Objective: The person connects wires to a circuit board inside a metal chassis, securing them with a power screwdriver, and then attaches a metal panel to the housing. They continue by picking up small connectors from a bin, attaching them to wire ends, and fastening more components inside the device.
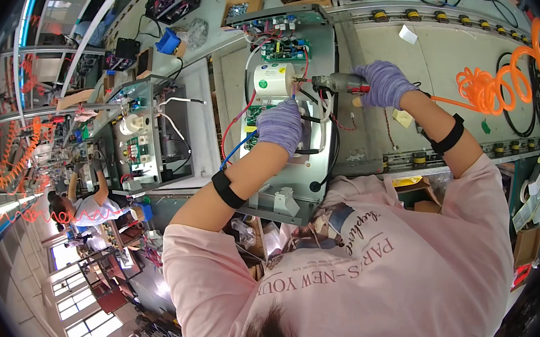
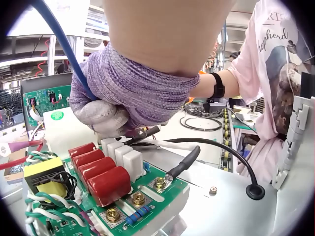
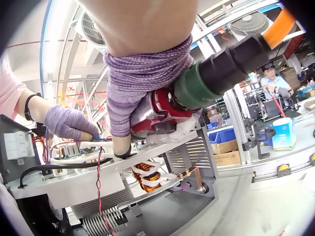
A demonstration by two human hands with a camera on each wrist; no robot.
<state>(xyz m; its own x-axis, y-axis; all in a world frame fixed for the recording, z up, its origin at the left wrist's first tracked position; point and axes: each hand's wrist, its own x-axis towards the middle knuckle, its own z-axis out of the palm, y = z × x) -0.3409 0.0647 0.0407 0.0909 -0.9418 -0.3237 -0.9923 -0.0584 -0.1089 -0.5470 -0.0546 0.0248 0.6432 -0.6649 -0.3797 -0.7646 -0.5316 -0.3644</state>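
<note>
My gloved left hand (image 1: 280,127) grips a blue cable (image 1: 238,147) beside a large white cylinder (image 1: 270,81) inside an open metal chassis (image 1: 323,50). In the left wrist view its curled fingers sit over the cable, just behind a green circuit board (image 2: 162,196) with red capacitors (image 2: 101,174). My gloved right hand (image 1: 383,85) holds a power screwdriver (image 1: 343,82) level, its tip pointing at the end of the white cylinder. The right wrist view shows the tool's red body (image 3: 162,113) under the fingers; its tip is hidden there.
A coiled orange hose (image 1: 486,88) trails at the right. Rollers (image 1: 440,17) line the bench edges. A second open chassis (image 1: 157,128) stands at the left. A blue bin (image 1: 168,40) lies behind. A red twisted wire (image 3: 99,187) hangs over the chassis side.
</note>
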